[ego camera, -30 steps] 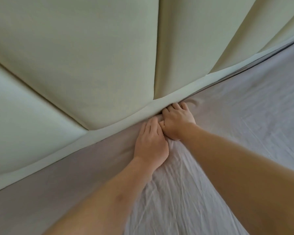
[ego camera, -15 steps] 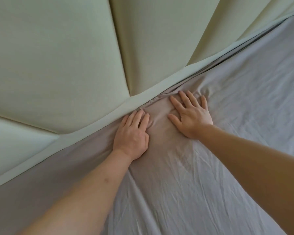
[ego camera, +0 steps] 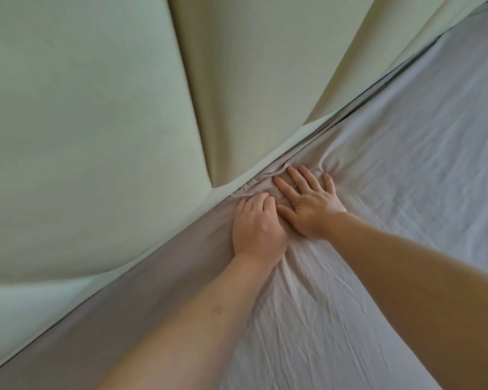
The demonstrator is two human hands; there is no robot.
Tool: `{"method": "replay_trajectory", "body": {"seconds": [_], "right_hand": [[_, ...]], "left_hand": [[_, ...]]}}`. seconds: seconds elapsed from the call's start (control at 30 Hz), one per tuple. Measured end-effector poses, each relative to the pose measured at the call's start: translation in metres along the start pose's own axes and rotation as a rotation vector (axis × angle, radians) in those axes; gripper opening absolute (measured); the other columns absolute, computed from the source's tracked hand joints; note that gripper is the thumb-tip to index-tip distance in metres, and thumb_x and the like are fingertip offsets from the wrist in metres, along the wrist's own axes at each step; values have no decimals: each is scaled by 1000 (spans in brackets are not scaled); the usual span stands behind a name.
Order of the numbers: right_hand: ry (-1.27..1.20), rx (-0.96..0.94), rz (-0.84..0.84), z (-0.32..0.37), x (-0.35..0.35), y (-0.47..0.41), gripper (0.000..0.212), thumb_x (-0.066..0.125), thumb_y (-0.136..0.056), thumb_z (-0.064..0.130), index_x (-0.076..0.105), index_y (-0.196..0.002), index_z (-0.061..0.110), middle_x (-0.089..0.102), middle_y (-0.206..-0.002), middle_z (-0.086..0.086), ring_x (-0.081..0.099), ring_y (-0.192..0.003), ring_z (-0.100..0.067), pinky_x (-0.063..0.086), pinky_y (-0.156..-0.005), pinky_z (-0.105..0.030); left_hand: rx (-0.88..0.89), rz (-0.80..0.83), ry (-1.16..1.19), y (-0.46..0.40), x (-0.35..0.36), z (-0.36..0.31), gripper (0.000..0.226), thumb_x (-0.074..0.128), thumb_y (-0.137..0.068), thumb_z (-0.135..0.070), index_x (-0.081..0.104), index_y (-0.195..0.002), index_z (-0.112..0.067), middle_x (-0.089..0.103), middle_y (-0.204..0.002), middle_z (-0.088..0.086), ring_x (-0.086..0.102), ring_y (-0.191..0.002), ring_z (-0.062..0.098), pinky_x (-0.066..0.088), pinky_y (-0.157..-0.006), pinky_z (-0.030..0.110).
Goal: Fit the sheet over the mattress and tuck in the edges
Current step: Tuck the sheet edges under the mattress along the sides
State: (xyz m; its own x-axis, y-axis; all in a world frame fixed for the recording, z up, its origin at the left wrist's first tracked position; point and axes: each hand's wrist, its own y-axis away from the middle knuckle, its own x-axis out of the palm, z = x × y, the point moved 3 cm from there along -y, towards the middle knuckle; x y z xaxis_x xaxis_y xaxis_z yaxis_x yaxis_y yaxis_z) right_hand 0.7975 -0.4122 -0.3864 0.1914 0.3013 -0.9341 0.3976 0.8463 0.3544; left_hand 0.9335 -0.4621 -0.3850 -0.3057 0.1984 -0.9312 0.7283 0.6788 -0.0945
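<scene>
A pale grey sheet (ego camera: pixel 378 220) covers the mattress and bunches in small folds where it meets the padded headboard. My left hand (ego camera: pixel 257 229) lies palm down on the sheet at that seam, its fingertips bent down into the bunched cloth. My right hand (ego camera: pixel 307 204) lies flat beside it, fingers spread and straight, pressing the wrinkled sheet just short of the gap. The two hands touch at the thumbs. The mattress itself is hidden under the sheet.
A cream padded headboard (ego camera: pixel 96 108) with deep panel seams rises along the top and left. A narrow dark gap (ego camera: pixel 392 77) runs between it and the bed. The sheet stretches wrinkled to the right and toward me.
Both hands pulled back from the gap, spread apart on the sheet, then came together again. The right hand now lies flat with spread fingers. My view shifted right along the headboard.
</scene>
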Motion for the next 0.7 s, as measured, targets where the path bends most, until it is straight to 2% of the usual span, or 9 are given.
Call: {"method": "replay_trajectory", "body": {"seconds": [0.07, 0.13, 0.2, 0.3, 0.4, 0.5, 0.53, 0.6, 0.7], "right_hand": [[-10, -12, 59, -3, -4, -7, 63, 11, -98, 66, -15, -154, 51, -18, -168, 10, -19, -154, -16, -7, -122, -59], [-8, -47, 82, -9, -6, -11, 64, 20, -101, 59, -15, -153, 53, -20, -167, 11, -20, -154, -16, -5, -122, -60], [-13, -87, 58, -15, -6, -14, 62, 20, -101, 57, -12, -153, 53, -16, -167, 13, -16, -154, -15, -1, -122, -59], [-42, -108, -30, -24, -3, -13, 62, 17, -100, 55, -5, -158, 45, -7, -168, 16, -9, -155, -11, 3, -122, -53], [-72, -93, -117, -29, -1, -10, 66, 18, -101, 52, 0, -162, 34, -2, -169, 15, -4, -155, -8, 7, -123, -49], [-123, -115, -126, -29, 0, -9, 66, 18, -101, 53, 4, -162, 33, 1, -169, 14, -2, -155, -8, 6, -123, -47], [-136, -117, -141, -27, -1, -8, 65, 19, -100, 54, 10, -161, 33, 7, -168, 14, 3, -155, -10, 9, -122, -48], [-208, -142, -211, -31, -12, -15, 63, 30, -97, 54, 30, -155, 30, 32, -160, 10, 26, -147, -16, 22, -116, -46], [-403, -160, -347, -41, -44, -45, 40, 44, -98, 38, 53, -132, 20, 66, -120, -5, 59, -111, -31, 48, -91, -44]], "left_hand": [[-117, 22, 14, -16, 6, -22, 24, 49, -88, -17, 65, -104, -10, 64, -106, 8, 58, -100, 30, 43, -100, 42], [-169, 82, -37, -26, 14, -32, 26, 48, -92, -19, 62, -112, -8, 61, -112, 10, 54, -107, 30, 39, -107, 45], [-121, 62, -84, -32, 25, -33, 33, 48, -93, -20, 58, -121, -4, 57, -124, 13, 50, -121, 31, 30, -117, 48], [-34, 15, -111, -37, 35, -32, 44, 49, -94, -21, 52, -133, 0, 50, -139, 16, 43, -138, 32, 21, -123, 51], [29, 27, -142, -40, 35, -37, 56, 47, -96, -23, 43, -147, 1, 43, -152, 16, 36, -145, 30, 20, -122, 53], [19, 43, -170, -40, 32, -37, 58, 44, -97, -26, 41, -150, -2, 40, -156, 14, 34, -147, 29, 19, -122, 53], [12, 49, -163, -38, 30, -35, 60, 45, -97, -28, 41, -151, -3, 40, -156, 13, 33, -147, 28, 18, -123, 52], [-48, 36, -133, -36, 24, -36, 67, 47, -92, -36, 41, -151, -5, 38, -157, 10, 32, -148, 26, 17, -124, 51], [-147, -15, -140, -39, 21, -40, 74, 36, -82, -33, 41, -152, -8, 37, -158, 9, 29, -148, 26, 18, -124, 49]]}}
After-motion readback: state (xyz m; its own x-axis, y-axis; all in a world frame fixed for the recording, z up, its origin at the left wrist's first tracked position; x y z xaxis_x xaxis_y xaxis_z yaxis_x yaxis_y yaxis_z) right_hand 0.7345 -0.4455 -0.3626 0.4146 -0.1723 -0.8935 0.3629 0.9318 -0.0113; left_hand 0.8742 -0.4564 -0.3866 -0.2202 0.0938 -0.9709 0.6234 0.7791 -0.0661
